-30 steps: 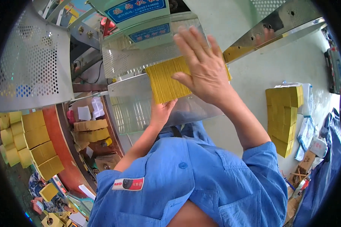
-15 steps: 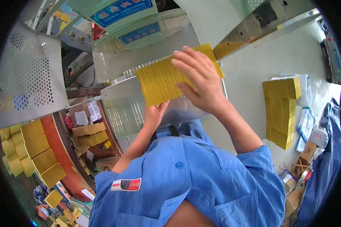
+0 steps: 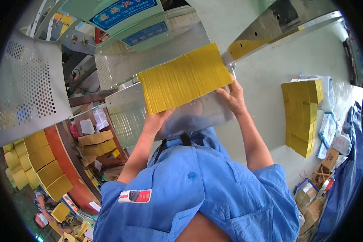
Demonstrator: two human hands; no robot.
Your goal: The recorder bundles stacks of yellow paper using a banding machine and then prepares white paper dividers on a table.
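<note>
Above shiny metal [image 3: 127, 101], left hand [image 3: 156, 122] and right hand [image 3: 234, 97] clasp a yellow stack [image 3: 184, 78], seemingly steadying it; moving needs even pressure.

From here, the yellow stack [image 3: 183, 78] hides most fingers of the left hand [image 3: 154, 123] and part of the right hand [image 3: 235, 100]. The top edge crops the blue sign [image 3: 123, 12], the dark rim the blue sheet [image 3: 335, 197]; a co-worker [image 3: 39, 198] looks too small to make out.

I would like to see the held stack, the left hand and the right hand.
Held stack [image 3: 185, 78]: head view, middle of its visible face.
Left hand [image 3: 157, 121]: head view, below the thumb.
Right hand [image 3: 235, 98]: head view, below the thumb and fingers.
</note>
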